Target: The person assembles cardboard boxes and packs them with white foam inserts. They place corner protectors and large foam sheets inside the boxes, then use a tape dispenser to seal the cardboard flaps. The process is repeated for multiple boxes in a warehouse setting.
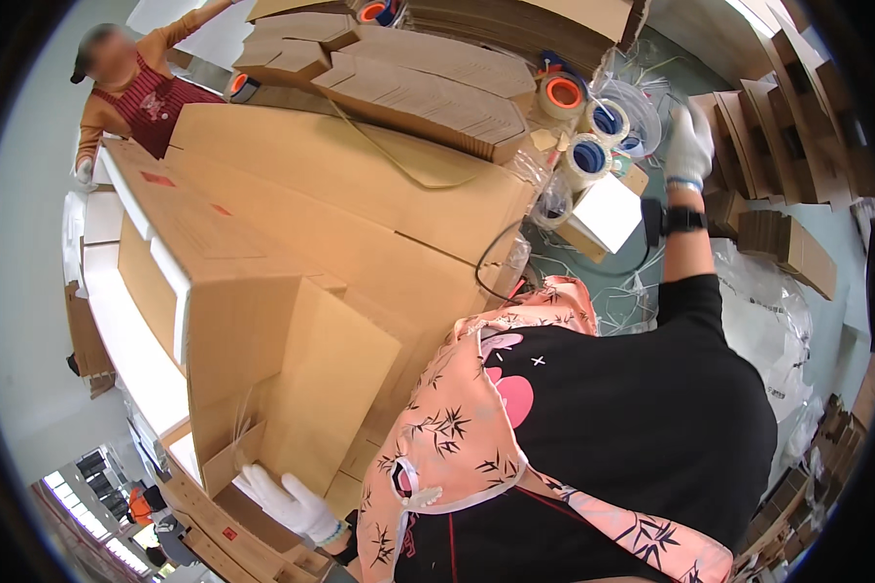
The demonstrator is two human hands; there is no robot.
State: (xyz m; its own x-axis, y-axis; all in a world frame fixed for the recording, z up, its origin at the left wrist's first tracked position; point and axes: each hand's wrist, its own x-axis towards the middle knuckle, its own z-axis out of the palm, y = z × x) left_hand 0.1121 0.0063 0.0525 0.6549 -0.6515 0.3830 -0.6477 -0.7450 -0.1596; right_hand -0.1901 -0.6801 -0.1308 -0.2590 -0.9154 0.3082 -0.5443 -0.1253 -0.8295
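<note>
My left hand (292,500), in a white knit glove, is at the lower left with its fingers spread. It lies beside a small inner flap (235,457) of a large brown cardboard carton (243,340); whether it touches the flap I cannot tell. My right hand (690,151), gloved in white too, reaches out at the upper right. Its fingers look stretched out and hold nothing that I can see. Closest to that hand are folded cardboard pieces (734,146). White foam edging (156,257) lines the carton's left side.
Tape rolls (588,155) and an orange-cored roll (562,92) cluster near a white-topped small box (608,214). Folded cardboard strips (418,83) are stacked at the far side. Another person (151,92) stands far left. Plastic wrap (763,311) lies at the right, and a dark cable (486,262) loops near my apron.
</note>
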